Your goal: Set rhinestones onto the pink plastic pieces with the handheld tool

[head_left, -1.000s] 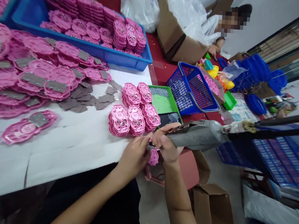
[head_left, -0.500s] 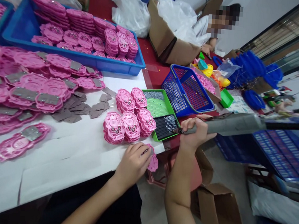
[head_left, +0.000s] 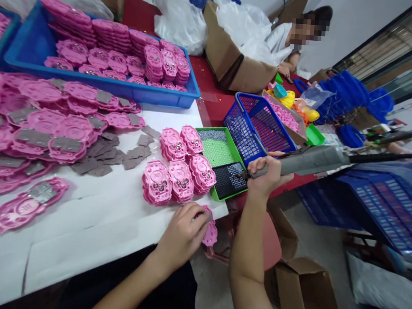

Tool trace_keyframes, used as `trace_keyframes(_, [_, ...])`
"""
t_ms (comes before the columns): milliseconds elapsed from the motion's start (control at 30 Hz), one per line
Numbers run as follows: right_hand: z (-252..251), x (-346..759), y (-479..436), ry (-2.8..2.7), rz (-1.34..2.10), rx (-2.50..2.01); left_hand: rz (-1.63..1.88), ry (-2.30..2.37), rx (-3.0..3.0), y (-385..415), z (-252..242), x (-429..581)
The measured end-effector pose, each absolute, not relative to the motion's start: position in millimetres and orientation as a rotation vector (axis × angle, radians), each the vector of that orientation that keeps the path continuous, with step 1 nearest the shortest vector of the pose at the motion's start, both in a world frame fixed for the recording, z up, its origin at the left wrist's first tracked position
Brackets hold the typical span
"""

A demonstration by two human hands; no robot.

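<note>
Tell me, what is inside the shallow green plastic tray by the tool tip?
The green tray holds small silvery screws at the far end and a black gridded insert nearer. The tray floor beneath is covered.

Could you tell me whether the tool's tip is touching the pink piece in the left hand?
No, the tool tip sits over the green tray, apart from the pink piece.
</note>
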State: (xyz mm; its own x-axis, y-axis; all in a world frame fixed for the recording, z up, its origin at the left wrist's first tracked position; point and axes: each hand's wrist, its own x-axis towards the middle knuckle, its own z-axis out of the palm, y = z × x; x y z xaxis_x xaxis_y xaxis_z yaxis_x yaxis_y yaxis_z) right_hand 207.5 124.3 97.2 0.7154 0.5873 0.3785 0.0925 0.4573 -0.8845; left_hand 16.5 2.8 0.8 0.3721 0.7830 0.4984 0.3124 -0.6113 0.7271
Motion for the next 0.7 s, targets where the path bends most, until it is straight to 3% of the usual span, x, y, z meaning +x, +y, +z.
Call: trace_keyframes(700, [107,199,116,-0.745,0.348,-1.012,1.150,1.018,2.221,0,-2,21])
